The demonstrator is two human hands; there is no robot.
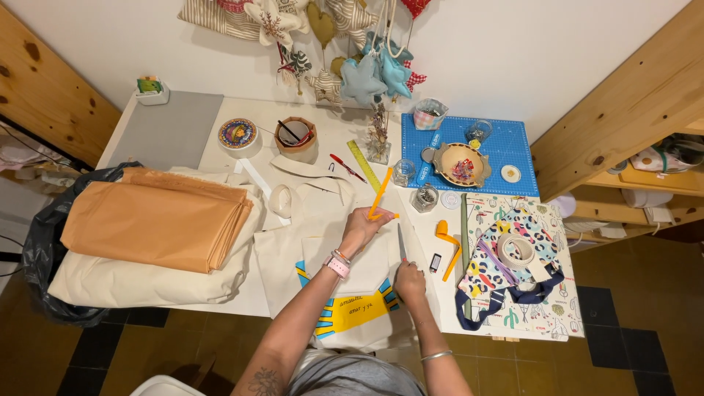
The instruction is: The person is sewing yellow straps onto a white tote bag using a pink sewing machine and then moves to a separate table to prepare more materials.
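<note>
White desk (220,290) against a white wall, pine shelving to either side, fabric ornaments (352,44) hung above, folded orange cloth (158,224) at left and a blue cutting mat (506,150) at back. Left hand (361,226) grips an orange tool (381,194), fingers clenched round it; right hand (409,280) pinches a slim blade-like tool (401,243) upright. Both work over the cream tote bag (323,249) at desk centre, its yellow-and-blue print (352,308) already on; whether cutting is finished can't be told.

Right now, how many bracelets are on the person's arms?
2: a pink bracelet on the left wrist, and a silver bangle on the right forearm. More may be hidden.
</note>
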